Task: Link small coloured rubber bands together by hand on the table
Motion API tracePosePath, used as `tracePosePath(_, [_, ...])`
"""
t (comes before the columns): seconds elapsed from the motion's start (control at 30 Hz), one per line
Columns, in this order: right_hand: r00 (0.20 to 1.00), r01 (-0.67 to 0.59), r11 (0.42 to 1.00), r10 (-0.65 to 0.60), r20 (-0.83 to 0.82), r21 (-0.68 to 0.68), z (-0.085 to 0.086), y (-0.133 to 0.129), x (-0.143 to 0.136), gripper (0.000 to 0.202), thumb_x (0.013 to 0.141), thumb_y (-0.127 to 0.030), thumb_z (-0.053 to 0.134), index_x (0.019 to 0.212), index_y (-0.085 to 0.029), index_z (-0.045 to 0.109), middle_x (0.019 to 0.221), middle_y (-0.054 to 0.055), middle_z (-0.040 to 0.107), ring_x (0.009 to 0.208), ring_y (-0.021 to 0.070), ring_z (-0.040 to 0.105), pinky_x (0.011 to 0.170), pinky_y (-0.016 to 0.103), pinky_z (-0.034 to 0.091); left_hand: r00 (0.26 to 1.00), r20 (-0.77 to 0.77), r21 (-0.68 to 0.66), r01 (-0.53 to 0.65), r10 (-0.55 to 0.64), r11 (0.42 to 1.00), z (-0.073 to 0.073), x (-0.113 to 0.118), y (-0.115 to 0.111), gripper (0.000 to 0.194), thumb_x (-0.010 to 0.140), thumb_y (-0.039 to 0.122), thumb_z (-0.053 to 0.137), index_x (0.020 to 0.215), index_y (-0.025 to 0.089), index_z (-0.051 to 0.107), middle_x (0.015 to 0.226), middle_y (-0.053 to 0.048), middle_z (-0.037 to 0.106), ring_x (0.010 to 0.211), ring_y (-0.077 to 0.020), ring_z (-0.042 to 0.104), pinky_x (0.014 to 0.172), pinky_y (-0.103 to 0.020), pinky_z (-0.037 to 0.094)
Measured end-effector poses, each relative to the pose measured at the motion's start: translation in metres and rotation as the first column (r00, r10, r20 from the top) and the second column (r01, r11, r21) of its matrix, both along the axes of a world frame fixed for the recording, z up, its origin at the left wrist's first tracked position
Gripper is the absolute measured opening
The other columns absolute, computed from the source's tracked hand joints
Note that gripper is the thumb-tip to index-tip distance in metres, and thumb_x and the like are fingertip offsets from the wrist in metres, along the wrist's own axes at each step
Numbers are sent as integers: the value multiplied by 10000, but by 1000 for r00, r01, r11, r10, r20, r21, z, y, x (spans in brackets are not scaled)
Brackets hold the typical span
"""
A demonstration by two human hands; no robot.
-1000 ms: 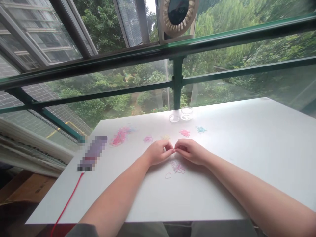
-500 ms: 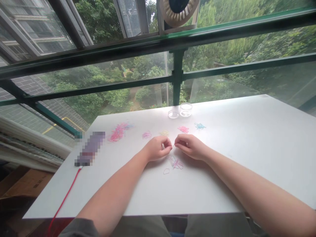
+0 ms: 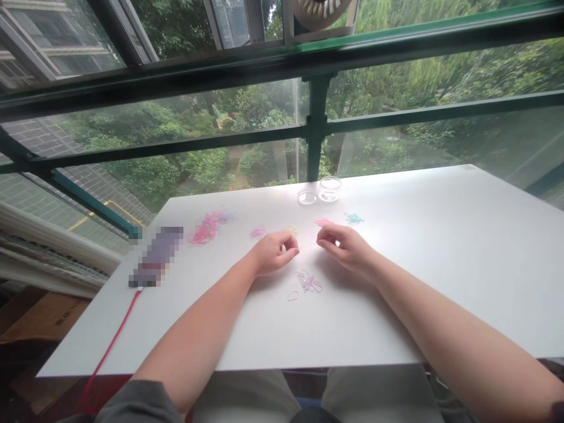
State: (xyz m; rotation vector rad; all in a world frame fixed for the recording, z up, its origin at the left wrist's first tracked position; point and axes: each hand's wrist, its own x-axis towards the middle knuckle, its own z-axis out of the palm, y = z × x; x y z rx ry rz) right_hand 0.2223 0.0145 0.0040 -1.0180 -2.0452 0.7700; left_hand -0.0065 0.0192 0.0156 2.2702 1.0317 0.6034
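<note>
- And there it was, mid-surface: a pale strand (image 3: 309, 245), so faint it was hard to make out, between the two hands!
- The left hand (image 3: 275, 252) had thumb and fingertips drawn together, its grip seemingly pinching the strand's left end.
- The right hand (image 3: 348, 247) mirrored it, thumb to curled fingers, apparently nipping the other end; a clear gap parted the hands.
- Just nearer lay a cluster of purplish loops (image 3: 308, 282), with one lone loop (image 3: 293, 296) beside it on the left.
- Beyond the hands, four small piles made a row: purple pile (image 3: 258, 233), yellow pile (image 3: 291, 230), pink pile (image 3: 324, 222), blue-green pile (image 3: 353, 218).
- So, by the look of it, plenty was already parted by colour, but the mixed heap (image 3: 209, 228) at far left was unsorted, and the near cluster lay loose.
- At the far edge of the white surface (image 3: 440, 264) stood a clear jar (image 3: 329, 189), a shallow clear dish or lid (image 3: 307, 197) just left.
</note>
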Motion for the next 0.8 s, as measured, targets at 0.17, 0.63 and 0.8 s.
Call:
tracePosePath(0.17, [995,60,996,-65,-81,-69,0,1,3,96,817,-253,487,753,-183,504,619,-13,500,555,111,458,552,248,382,999,-23,-2,-42,42,999,-2,-2,-1,138,789,268,515,761,158,594,752,-24,605,622,-104,504,561,-221,405])
tracePosePath(0.63, [996,-10,996,17,83,-86,-1,-2,-2,110,819,-249,480,755,-189,547,604,-12,525,544,112,448,528,240,364,953,-32,216,-287,301,933,-11,-3,9,148,808,274,516,774,184,629,784,-27,639,778,-164,566,726,-288,435])
tracePosePath(0.8, [997,-21,995,28,67,-101,-2,-1,-2,99,812,-237,484,755,-187,548,622,-9,534,548,109,449,533,239,369,897,-59,335,-395,438,855,-13,-3,27,155,793,275,539,785,197,673,774,-38,614,788,-182,552,777,-318,434])
